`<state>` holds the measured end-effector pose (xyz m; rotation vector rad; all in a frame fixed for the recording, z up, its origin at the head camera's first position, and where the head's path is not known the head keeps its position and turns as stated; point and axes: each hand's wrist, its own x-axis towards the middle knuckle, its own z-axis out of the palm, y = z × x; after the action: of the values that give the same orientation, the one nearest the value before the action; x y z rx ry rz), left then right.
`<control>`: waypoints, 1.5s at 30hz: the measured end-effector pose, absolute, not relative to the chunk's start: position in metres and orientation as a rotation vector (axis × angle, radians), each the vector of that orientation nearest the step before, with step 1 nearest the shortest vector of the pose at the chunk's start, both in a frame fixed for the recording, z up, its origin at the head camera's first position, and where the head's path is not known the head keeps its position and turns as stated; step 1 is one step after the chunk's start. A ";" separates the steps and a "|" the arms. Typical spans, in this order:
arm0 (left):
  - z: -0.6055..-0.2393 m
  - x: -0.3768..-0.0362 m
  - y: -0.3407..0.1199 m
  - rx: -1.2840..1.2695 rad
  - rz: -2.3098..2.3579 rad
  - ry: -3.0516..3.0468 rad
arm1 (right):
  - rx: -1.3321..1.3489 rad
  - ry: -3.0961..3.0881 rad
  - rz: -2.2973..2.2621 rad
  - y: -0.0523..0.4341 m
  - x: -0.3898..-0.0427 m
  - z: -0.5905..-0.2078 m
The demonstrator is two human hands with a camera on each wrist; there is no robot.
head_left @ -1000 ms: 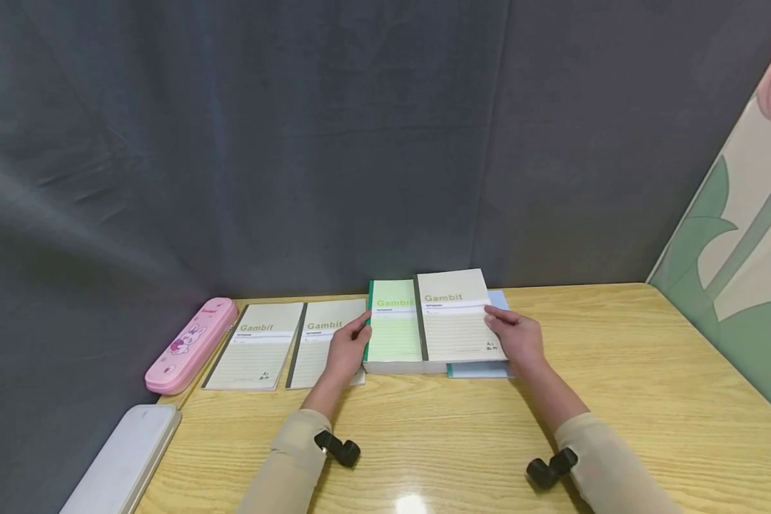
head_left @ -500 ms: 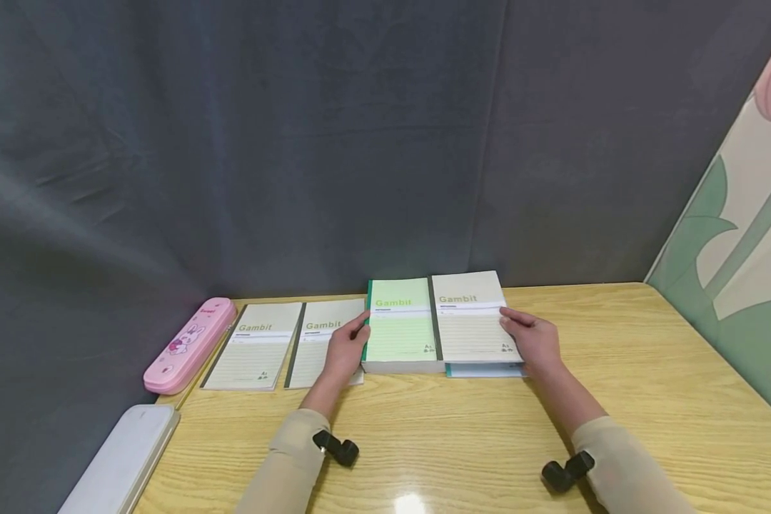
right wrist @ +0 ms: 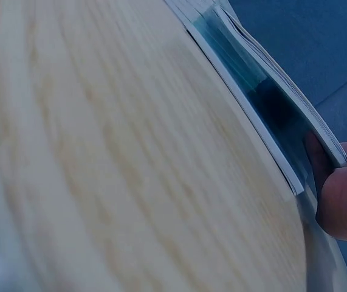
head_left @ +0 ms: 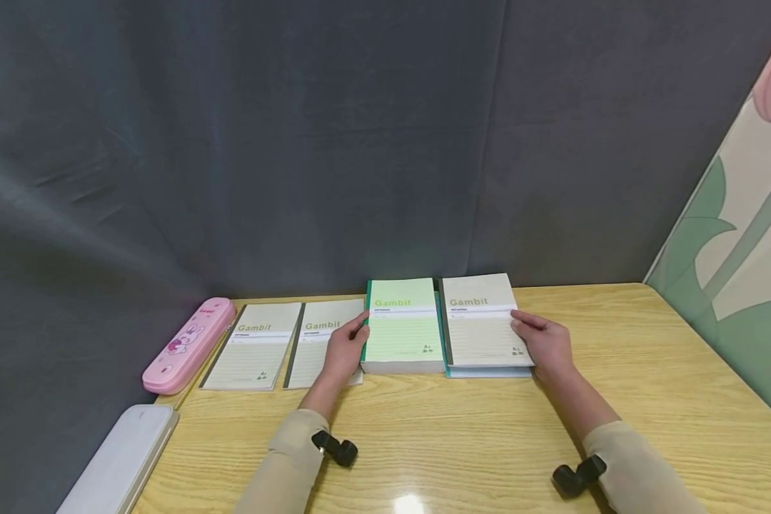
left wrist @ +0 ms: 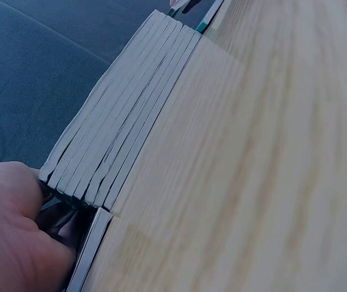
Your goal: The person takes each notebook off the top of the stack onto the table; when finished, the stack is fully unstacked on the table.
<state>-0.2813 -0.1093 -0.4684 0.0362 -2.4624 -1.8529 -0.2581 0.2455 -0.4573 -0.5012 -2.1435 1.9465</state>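
In the head view my right hand (head_left: 546,346) pinches the right edge of a beige "Gambit" notebook (head_left: 485,328) with a dark spine. That notebook hangs over a light blue notebook (head_left: 488,372), covering most of it. In the right wrist view a gap shows between the held notebook (right wrist: 282,79) and the lower one (right wrist: 264,137). A thick stack of notebooks (head_left: 403,325) with a green cover on top lies just left of it. My left hand (head_left: 343,353) rests its fingers against the stack's green spine side. In the left wrist view the stack's page edges (left wrist: 121,109) show several layers.
Two beige notebooks (head_left: 253,350) (head_left: 315,353) lie flat at the left, the nearer one partly behind my left hand. A pink rabbit pencil case (head_left: 189,346) and a white case (head_left: 118,457) sit at the table's left edge. A dark curtain (head_left: 360,143) hangs behind the wooden table (head_left: 450,442).
My right hand has moved the beige notebook rightward off the green-topped stack, to above the blue notebook, and slightly lower. The green cover is now uncovered. My left hand stays at the stack.
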 end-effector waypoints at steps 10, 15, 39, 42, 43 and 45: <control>-0.468 -0.281 -0.109 0.031 -1.861 -2.455 | -0.502 -2.166 1.929 0.258 -0.255 -0.460; -0.467 -0.280 -0.109 0.042 -1.862 -2.460 | -0.515 -2.207 1.886 0.264 -0.253 -0.460; -0.468 -0.280 -0.108 0.047 -1.823 -2.473 | -0.553 -2.248 1.812 0.294 -0.248 -0.457; -0.468 -0.280 -0.109 0.043 -1.822 -2.474 | -0.551 -2.239 1.813 0.299 -0.247 -0.456; -0.468 -0.280 -0.109 0.042 -1.822 -2.473 | -0.543 -2.240 1.811 0.301 -0.247 -0.456; -0.468 -0.280 -0.109 0.040 -1.830 -2.466 | -0.537 -2.251 1.804 0.305 -0.247 -0.455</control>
<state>-0.2797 -0.1088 -0.4677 0.0405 -2.4660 -1.8301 -0.2467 0.3050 -0.4553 -0.5370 -2.2510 1.8040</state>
